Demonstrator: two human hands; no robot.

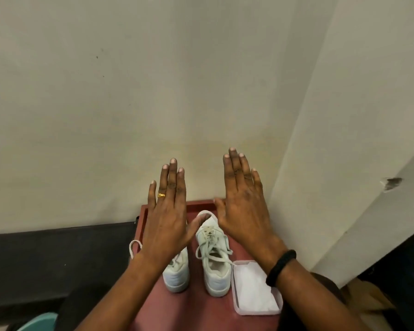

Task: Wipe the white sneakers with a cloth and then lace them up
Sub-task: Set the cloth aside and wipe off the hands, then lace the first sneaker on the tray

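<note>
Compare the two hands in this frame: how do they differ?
The left hand wears a gold ring; the right hand has none showing, but a black band circles its wrist. The left hand hides much of the left sneaker, while the right hand leaves the right sneaker mostly in view. Both are open, backs to the camera, holding nothing.
</note>
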